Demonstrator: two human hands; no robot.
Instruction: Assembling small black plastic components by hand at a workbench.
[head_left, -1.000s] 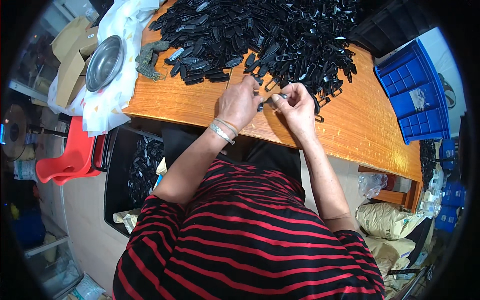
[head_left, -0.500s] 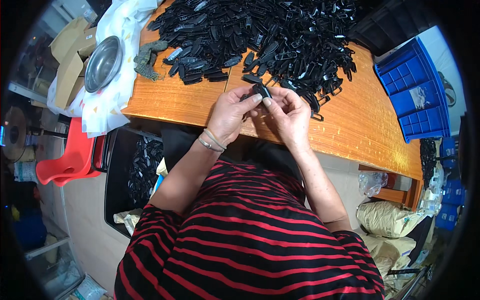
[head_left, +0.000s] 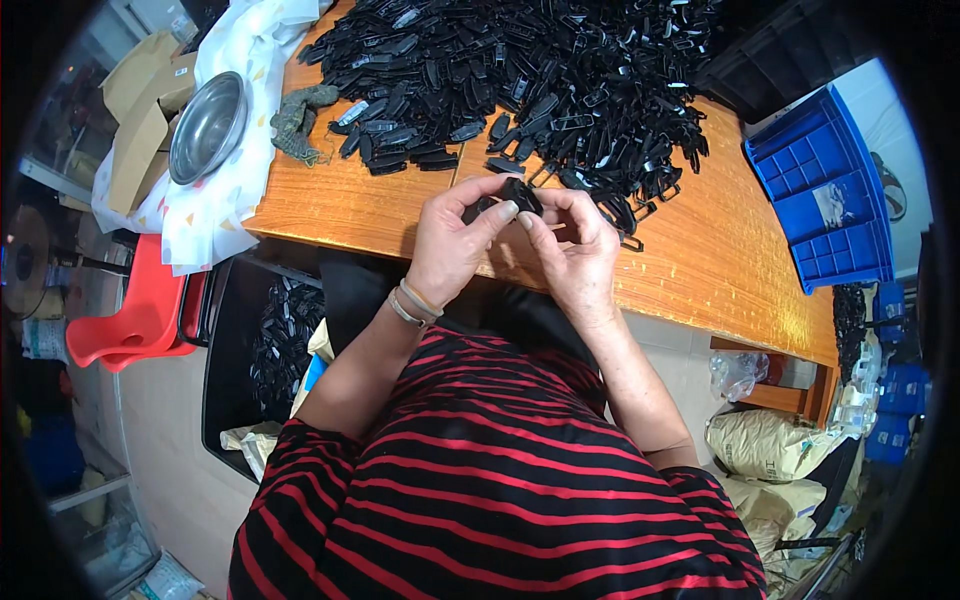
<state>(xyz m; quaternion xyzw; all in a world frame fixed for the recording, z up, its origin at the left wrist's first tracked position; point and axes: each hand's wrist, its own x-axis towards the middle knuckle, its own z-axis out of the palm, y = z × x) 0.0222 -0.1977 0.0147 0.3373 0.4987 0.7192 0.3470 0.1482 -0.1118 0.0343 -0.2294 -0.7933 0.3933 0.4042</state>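
Between both hands, just above the front edge of the wooden table (head_left: 360, 215), is a small black plastic part (head_left: 522, 194). My left hand (head_left: 455, 230) pinches it from the left with thumb and fingers, and my right hand (head_left: 577, 245) grips its right side, thumb tip close to the other thumb. The part's exact shape is partly covered by my fingers. Right beyond my hands spreads a big heap of black plastic parts (head_left: 480, 70), some flat and oblong, others open frames. One flat oblong piece (head_left: 505, 165) lies just past my fingertips.
A grey-green glove or cloth (head_left: 297, 125) lies left of the heap, near a metal bowl (head_left: 208, 128) on white sheeting. At right stands a blue crate (head_left: 825, 190). Below left are a red chair (head_left: 135, 315) and a black bin (head_left: 235, 385) holding similar parts.
The black part has turned in my fingers and now shows a broader, rounder side. My fingers have shifted their hold, with the right hand's fingers more curled.
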